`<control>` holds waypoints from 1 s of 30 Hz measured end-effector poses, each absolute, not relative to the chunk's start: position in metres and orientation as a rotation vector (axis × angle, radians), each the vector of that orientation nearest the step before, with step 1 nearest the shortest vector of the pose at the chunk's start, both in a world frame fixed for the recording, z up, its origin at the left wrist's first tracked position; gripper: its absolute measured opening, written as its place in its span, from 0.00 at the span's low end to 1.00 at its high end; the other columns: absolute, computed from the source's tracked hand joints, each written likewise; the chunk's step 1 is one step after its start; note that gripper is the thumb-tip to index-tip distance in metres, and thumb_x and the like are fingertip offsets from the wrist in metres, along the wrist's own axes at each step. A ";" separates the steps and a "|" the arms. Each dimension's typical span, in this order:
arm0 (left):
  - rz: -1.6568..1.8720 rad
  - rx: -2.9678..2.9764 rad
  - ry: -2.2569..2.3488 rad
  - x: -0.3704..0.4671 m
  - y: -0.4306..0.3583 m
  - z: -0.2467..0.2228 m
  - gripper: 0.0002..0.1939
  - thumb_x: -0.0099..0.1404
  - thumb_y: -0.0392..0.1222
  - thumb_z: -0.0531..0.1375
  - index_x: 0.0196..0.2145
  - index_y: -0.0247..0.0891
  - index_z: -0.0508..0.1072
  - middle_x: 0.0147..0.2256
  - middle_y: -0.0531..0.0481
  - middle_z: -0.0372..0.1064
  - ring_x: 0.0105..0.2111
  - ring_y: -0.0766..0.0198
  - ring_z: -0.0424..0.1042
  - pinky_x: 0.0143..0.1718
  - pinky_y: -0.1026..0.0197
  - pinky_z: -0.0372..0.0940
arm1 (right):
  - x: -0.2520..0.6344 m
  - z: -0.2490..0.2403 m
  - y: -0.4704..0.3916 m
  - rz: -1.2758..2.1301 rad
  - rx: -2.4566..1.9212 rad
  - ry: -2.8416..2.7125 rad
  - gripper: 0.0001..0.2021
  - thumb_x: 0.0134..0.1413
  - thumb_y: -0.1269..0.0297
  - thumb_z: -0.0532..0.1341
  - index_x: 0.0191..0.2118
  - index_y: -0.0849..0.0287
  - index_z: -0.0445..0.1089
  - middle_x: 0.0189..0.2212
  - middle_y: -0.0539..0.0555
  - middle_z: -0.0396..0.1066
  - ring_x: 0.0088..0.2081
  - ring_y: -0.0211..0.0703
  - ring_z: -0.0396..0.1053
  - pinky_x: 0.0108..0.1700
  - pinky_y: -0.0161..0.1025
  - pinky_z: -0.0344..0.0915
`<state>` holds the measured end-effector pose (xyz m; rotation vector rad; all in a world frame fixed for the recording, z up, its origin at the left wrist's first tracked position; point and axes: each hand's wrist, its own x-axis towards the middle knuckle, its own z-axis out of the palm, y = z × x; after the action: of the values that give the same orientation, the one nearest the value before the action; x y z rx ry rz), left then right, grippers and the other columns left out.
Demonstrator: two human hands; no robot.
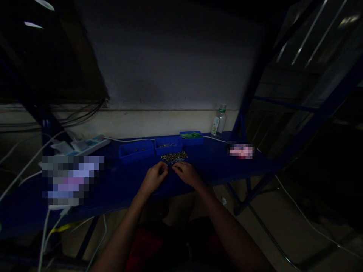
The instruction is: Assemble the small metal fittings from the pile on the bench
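Observation:
On the blue table (121,185), a pile of small brass-coloured and silvery metal parts (174,155) lies just beyond my fingertips. My left hand (155,176) is at the near left edge of the pile, its thumb and fingers closed in a pinch. Facing it, my right hand (187,173) has its fingers pinched together at the pile's near side. A few silvery pieces show between the two hands. Whatever the fingertips hold is too small and dark to make out.
Behind the pile stand blue bins: one with few pieces (136,150), one with metal pins (168,144), one with green items (191,137). A clear bottle (219,122) is at the back right. A power strip (90,145) with white cables and a blurred-out object (73,180) are left.

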<state>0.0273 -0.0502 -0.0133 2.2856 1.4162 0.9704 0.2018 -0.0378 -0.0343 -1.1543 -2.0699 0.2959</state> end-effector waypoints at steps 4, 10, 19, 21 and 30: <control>0.957 2.359 1.393 0.026 -0.047 -0.015 0.12 0.62 0.44 0.51 0.38 0.38 0.70 0.33 0.48 0.70 0.34 0.61 0.68 0.37 0.61 0.61 | 0.203 -0.031 -0.040 0.350 -1.132 -2.034 0.09 0.59 0.64 0.51 0.37 0.56 0.68 0.35 0.50 0.71 0.38 0.36 0.68 0.42 0.32 0.59; 0.929 2.419 1.330 0.024 -0.045 -0.018 0.13 0.62 0.45 0.52 0.38 0.40 0.73 0.35 0.48 0.70 0.37 0.60 0.68 0.41 0.59 0.61 | 0.203 -0.031 -0.040 0.375 -1.125 -2.040 0.09 0.59 0.64 0.52 0.35 0.57 0.68 0.33 0.50 0.72 0.36 0.36 0.68 0.39 0.31 0.60; 0.902 2.441 1.284 0.024 -0.044 -0.017 0.12 0.62 0.46 0.53 0.36 0.40 0.74 0.35 0.48 0.71 0.37 0.60 0.68 0.41 0.59 0.61 | 0.203 -0.032 -0.040 0.454 -1.079 -2.040 0.08 0.58 0.63 0.53 0.37 0.56 0.68 0.33 0.49 0.72 0.35 0.36 0.69 0.37 0.31 0.61; 0.915 2.426 1.327 0.025 -0.044 -0.017 0.12 0.62 0.47 0.54 0.38 0.40 0.73 0.35 0.48 0.71 0.37 0.59 0.68 0.41 0.59 0.61 | 0.204 -0.032 -0.040 0.451 -1.065 -2.043 0.08 0.58 0.64 0.53 0.36 0.57 0.69 0.33 0.49 0.72 0.36 0.36 0.69 0.39 0.31 0.60; 0.948 2.372 1.336 0.025 -0.046 -0.015 0.14 0.63 0.47 0.52 0.35 0.38 0.73 0.34 0.47 0.71 0.36 0.60 0.69 0.40 0.60 0.61 | 0.206 -0.034 -0.035 0.495 -1.096 -1.936 0.09 0.58 0.63 0.52 0.36 0.58 0.68 0.31 0.50 0.71 0.35 0.36 0.69 0.39 0.31 0.60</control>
<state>0.0250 -0.0465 -0.0154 2.3720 1.3358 0.9484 0.2055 -0.0350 -0.0341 -1.0963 -1.9359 0.4945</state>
